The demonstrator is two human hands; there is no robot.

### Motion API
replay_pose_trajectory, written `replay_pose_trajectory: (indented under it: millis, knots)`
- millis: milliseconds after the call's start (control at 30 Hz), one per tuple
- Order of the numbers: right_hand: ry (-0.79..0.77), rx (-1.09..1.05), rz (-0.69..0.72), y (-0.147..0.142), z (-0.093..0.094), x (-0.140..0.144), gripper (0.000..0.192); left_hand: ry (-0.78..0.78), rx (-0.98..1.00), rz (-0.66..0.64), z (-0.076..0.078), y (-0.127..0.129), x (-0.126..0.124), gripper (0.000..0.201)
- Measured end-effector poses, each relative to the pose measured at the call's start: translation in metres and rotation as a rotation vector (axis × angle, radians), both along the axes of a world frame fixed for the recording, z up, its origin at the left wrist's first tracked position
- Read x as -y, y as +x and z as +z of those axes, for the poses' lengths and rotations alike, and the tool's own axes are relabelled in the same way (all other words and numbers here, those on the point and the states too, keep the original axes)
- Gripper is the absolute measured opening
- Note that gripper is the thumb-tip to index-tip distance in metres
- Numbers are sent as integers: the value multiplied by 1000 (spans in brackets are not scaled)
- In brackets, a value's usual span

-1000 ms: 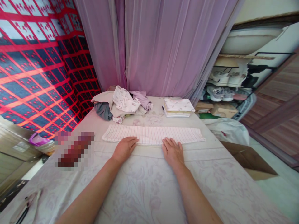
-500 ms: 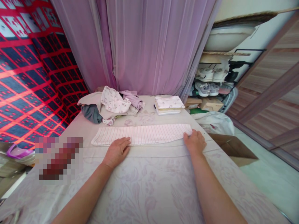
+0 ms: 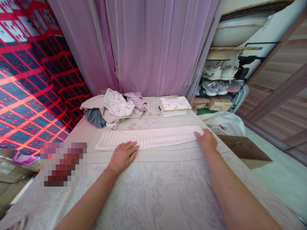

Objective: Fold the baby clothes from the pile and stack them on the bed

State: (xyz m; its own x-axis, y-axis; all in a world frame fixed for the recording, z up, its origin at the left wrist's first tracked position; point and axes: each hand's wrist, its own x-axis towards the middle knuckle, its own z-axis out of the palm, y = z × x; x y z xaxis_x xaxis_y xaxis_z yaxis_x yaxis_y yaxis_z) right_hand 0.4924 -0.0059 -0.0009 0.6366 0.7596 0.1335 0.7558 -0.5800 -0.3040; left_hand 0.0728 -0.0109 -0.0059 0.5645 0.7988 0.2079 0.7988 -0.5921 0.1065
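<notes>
A pink-and-white striped cloth [image 3: 153, 137], folded into a long strip, lies across the bed [image 3: 153, 185]; its exact kind of garment I cannot make out. My left hand [image 3: 123, 156] rests flat on its near edge, left of the middle, with the fingers stretched out. At the strip's right end, my right hand [image 3: 208, 140] pinches the corner between thumb and fingers. Beyond the strip, on the left, is a heap of loose clothes [image 3: 115, 107] in beige, grey, mauve and a floral print. A stack of folded clothes [image 3: 175, 103] sits at the far right.
Mauve curtains [image 3: 153, 48] hang behind the bed, and a red-and-dark checked cloth [image 3: 35, 80] hangs at the left. Right of the bed stand a shoe rack [image 3: 225, 79] and an open cardboard box [image 3: 247, 150]. A blurred reddish patch [image 3: 63, 166] lies on the left.
My right hand has shifted right and closed on the strip's end, drawing it slightly outward. My left hand remains flat on the near edge. The view has turned slightly.
</notes>
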Motion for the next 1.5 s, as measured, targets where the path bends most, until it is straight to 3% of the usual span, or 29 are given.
replay_pose_trajectory:
  millis: [100, 200, 300, 400, 467, 567, 733, 833, 933, 1033, 1100, 1267, 1500]
  knots:
    - [102, 44, -9, -5, -5, 6, 56, 2, 4, 2, 0, 0, 0, 34]
    - [232, 126, 48, -29, 0, 10, 55, 3, 20, -3, -2, 0, -1, 34]
    - [264, 172, 385, -80, 5, 12, 51, 6, 34, -5, -3, 0, -1, 34]
    - [132, 104, 743, -140, 8, 8, 49, 8, 33, -15, -3, -1, -2, 34]
    - [11, 49, 875, -170, 8, 2, 48, 2, 29, -27, -3, -1, -2, 34]
    - [-147, 26, 889, -188, 4, -4, 49, -17, 24, -32, -3, -1, -3, 35]
    - [-212, 81, 893, -173, -2, -1, 55, -32, 54, -23, -4, -1, -3, 35]
    - [-276, 88, 858, -161, 4, 2, 56, -24, 124, -23, -5, -3, -3, 31]
    - [-344, 78, 787, -163, 18, -2, 55, 37, 177, 117, -5, -4, -2, 35]
    - [-278, 79, 717, -184, 30, -13, 56, 102, 159, 346, -3, -3, -1, 42]
    - [-197, 83, 725, -202, 30, -22, 57, 82, 106, 425, -3, -2, 0, 44]
    - [-241, 58, 847, -227, 9, -32, 62, 8, 33, 468, -5, -1, 1, 47]
    - [-274, 99, 872, -213, 1, -31, 61, -10, 62, 464, -10, -3, 0, 48]
